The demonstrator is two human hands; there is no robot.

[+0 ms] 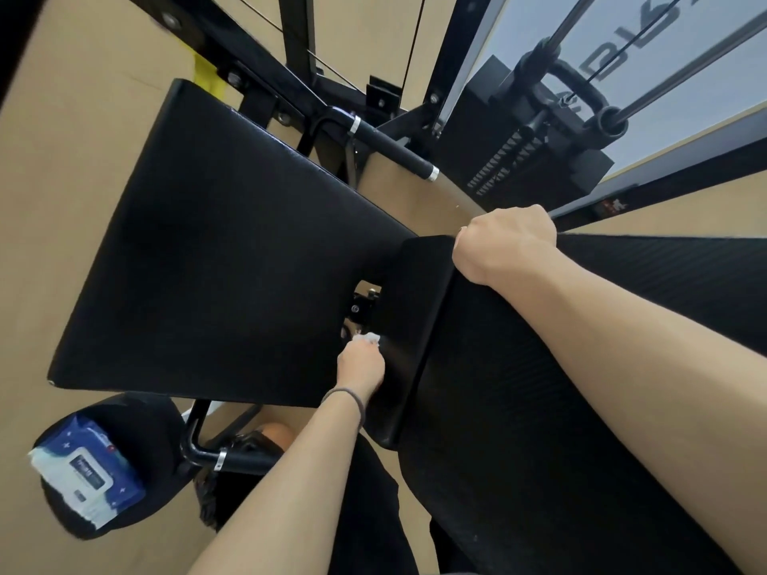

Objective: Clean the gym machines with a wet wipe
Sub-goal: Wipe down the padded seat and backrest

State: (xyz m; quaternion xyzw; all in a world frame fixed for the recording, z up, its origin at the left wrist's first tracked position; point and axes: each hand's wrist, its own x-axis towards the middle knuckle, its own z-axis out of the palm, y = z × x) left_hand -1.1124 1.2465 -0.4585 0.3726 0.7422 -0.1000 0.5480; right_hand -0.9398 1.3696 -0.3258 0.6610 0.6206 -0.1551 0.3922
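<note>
A gym machine fills the view, with a wide black seat pad (216,251) and a black back pad (539,408) beside it. My left hand (360,365) is closed on a crumpled white wet wipe (368,338) and presses it at the lower end of the back pad, by the gap between the two pads. My right hand (504,242) is closed over the far edge of the back pad, fingers curled out of sight behind it.
A blue and white wet wipe pack (87,471) lies on a round black roller pad (137,441) at lower left. A black handle bar (394,149) and the weight stack (527,155) with guide rods stand behind the seat. The floor (62,159) is tan.
</note>
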